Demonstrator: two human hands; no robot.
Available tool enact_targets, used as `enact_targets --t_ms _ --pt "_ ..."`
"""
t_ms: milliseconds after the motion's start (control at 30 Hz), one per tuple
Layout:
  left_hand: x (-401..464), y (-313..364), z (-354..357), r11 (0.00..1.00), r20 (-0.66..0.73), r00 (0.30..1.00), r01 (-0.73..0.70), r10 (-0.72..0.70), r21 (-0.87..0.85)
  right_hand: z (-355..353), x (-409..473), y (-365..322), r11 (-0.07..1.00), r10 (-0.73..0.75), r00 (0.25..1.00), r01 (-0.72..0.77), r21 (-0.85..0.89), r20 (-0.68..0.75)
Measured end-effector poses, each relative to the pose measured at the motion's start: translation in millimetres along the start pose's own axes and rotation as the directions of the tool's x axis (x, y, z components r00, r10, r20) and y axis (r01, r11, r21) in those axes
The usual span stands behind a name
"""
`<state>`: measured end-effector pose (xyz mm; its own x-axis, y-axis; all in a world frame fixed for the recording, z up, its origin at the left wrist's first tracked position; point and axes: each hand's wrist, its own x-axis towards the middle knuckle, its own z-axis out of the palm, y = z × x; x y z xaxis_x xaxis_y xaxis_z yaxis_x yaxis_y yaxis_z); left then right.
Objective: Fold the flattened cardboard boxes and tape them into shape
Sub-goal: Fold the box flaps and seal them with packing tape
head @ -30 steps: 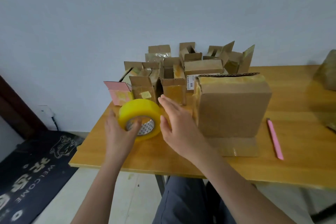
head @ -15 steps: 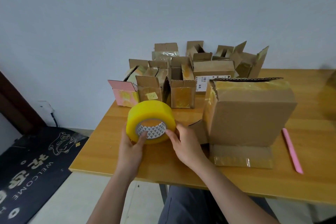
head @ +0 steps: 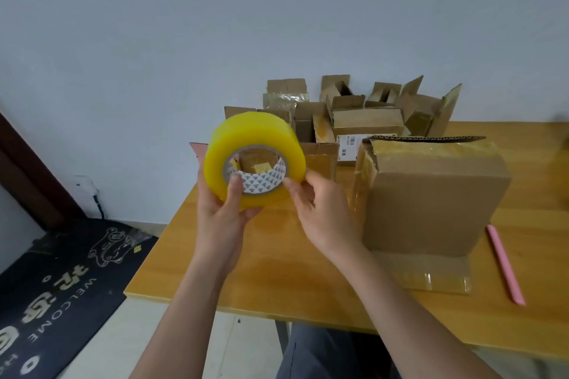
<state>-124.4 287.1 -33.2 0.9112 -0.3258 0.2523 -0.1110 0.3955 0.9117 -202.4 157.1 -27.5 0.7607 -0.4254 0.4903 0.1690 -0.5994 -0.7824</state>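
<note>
So the wooden table (head: 308, 280) has the big cardboard box (head: 431, 194) standing upright near its front edge, one taped flap flat on the wood, same spot as before. The bunch of small boxes (head: 363, 114) sits along the back edge by the wall. The yellow tape roll (head: 255, 138) is up off the table now, higher than half a second ago, core facing the camera. The left hand (head: 221, 218) grips it, thumb hooked into the core. The right hand (head: 320, 209) pinches at the roll's right edge. A pink pen (head: 505, 264) lies right of the big box.
</note>
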Motion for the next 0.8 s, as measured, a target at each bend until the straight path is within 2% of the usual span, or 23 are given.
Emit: enact_targets --t_ms 100,167,233,433,600,800 --pt "11.7 24.3 22.4 0.994 0.009 0.998 -0.062 0.063 -0.086 -19.5 19.2 -24.5 0.994 -0.098 0.991 0.102 0.031 -0.095" --pt "20.8 44.3 37.8 0.988 0.017 0.994 -0.104 0.107 -0.112 -31.4 35.9 -41.5 0.991 -0.108 0.987 0.116 0.066 -0.116" --pt "28.2 59.5 50.6 0.98 0.028 0.994 -0.098 0.104 -0.172 -43.3 47.1 -49.3 0.989 -0.073 0.993 0.084 0.119 -0.089" --pt "34.2 81.3 73.7 0.957 0.016 1.0 0.005 -0.001 -0.291 -81.0 41.6 -43.1 0.996 0.014 0.997 -0.007 0.091 -0.077" --pt "33.0 96.2 109.6 0.9 0.106 0.992 0.101 -0.061 -0.424 -114.9 40.4 -44.5 0.988 0.134 0.989 -0.129 0.084 -0.058" --pt "35.3 108.7 169.3 0.853 0.238 0.969 0.179 -0.067 -0.49 -156.3 37.6 -40.8 0.962 0.246 0.967 -0.236 0.139 -0.066"
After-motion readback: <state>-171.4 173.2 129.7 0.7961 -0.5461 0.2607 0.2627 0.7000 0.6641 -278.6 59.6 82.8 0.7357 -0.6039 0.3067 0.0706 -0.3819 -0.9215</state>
